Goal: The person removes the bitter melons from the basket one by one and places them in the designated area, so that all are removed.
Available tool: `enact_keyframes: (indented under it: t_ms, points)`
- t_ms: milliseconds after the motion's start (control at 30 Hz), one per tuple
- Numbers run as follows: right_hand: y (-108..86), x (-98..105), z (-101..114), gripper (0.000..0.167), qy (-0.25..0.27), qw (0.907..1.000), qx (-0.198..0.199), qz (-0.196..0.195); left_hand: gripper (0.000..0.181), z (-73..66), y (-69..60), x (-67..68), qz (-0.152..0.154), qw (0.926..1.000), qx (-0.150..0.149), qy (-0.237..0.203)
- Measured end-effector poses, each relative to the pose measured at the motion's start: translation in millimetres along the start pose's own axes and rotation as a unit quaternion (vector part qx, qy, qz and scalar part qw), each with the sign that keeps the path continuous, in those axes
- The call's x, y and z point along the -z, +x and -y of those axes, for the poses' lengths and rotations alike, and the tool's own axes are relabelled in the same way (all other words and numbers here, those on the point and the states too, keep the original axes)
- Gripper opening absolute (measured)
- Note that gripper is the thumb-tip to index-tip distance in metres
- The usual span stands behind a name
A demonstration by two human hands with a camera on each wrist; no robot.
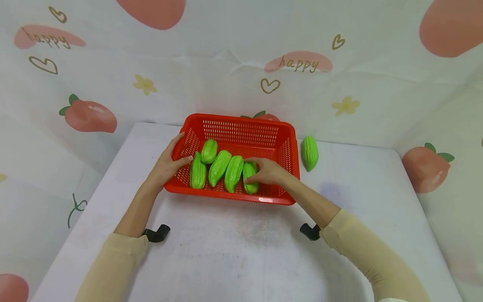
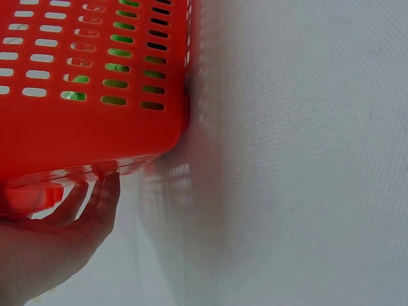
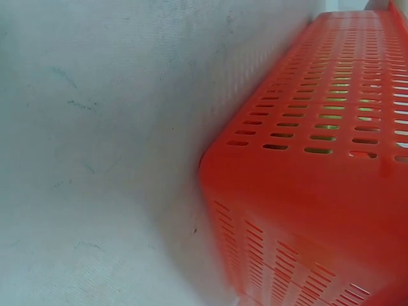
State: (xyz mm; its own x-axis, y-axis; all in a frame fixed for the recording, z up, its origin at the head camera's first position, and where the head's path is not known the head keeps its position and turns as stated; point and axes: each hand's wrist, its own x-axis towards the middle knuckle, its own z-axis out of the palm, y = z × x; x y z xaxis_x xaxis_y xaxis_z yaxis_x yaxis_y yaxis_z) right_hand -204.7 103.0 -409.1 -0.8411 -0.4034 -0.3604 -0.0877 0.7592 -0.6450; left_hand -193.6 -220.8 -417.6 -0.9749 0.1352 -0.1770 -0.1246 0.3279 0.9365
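Beige left sleeve (image 1: 107, 266) and right sleeve (image 1: 373, 251): two, mine, both cut off by the bottom edge.
Black fittings (image 1: 157, 233): two, one by each wrist, partly covered by my arms.
White table (image 1: 234, 260): one, its near edge out of frame.
My left hand (image 1: 166, 167): arm stretched forward, thumb over the left rim of the red basket (image 1: 271, 200), fingers bent against its outer wall, gripping it.
My right hand (image 1: 268, 172): reaching in over the right front corner, thumb and fingers half-closed round the rightmost gourd (image 1: 251, 188); some fingers hidden, the whole hand out of sight from the right wrist.
Green gourds (image 1: 234, 174): five in the basket, held one included; four in front, one behind. From the wrists, only slivers through the slots.
Loose gourd (image 1: 310, 154): one, on the table just right of the basket.
Printed cloth (image 1: 226, 92): one, behind; a fruit print half hidden by the basket.
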Motion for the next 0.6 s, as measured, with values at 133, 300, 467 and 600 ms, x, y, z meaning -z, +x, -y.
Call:
enact_keyframes:
  t_ms: [133, 300, 467, 600]
  points:
    - [-0.4, -0.3, 0.9, 0.072, 0.001, 0.9999, -0.007, -0.009, 0.080, 2.2, 0.8, 0.2, -0.002, 1.0000, -0.001, 0.004]
    - [-1.9, 0.9, 0.5, 0.071, 0.016, 0.9997, -0.008, -0.015, 0.081, 3.8, 1.3, 0.9, 0.000, 1.0000, 0.006, 0.005]
    - [-4.7, 3.2, -0.8, 0.070, 0.047, 0.9985, 0.003, -0.025, 0.080, 4.7, 1.5, 0.3, -0.004, 0.9999, 0.000, 0.010]
    - [-4.6, 4.3, -1.9, 0.070, 0.059, 0.9978, 0.013, -0.028, 0.080, 4.5, 2.6, 0.5, -0.007, 0.9999, -0.001, 0.012]
